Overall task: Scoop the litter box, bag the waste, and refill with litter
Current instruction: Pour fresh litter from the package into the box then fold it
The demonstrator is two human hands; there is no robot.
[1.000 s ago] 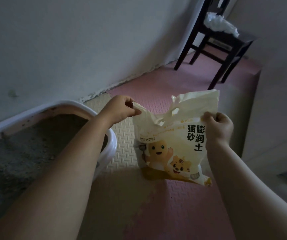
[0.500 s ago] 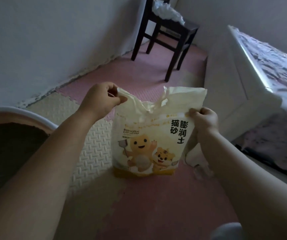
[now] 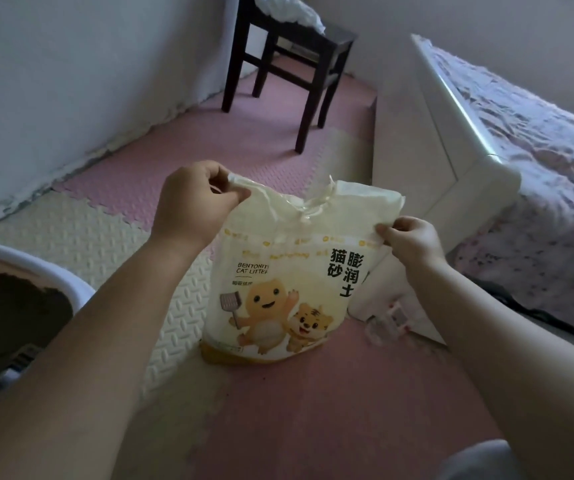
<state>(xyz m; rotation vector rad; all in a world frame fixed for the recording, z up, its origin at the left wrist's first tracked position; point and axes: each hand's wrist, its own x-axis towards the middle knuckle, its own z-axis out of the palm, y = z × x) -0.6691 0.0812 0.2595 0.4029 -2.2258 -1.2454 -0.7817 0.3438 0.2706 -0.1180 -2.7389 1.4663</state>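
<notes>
Litter bag (image 3: pixel 278 289) is standing upright on the foam floor mats (image 3: pixel 278 403), centre of frame, printed face toward the camera.

- Left hand (image 3: pixel 188 202) is gripping the bag's upper left corner, fingers curled round the bunched plastic.
- Right hand (image 3: pixel 410 237) is pinching the upper right edge between thumb and curled fingers.
- The bag's top is puckering and twisting between the two hands.
- Litter box (image 3: pixel 46 268) is sitting at the left edge, white rim showing, dark litter inside. A strip of cream mat is lying between it and the bag.
- White bed frame (image 3: pixel 451 161) is crowding the right side, its corner just beside the bag.
- Dark chair (image 3: pixel 289 64) is standing at upper centre, well apart.
- Open pink mat is lying below the bag, lower centre.
</notes>
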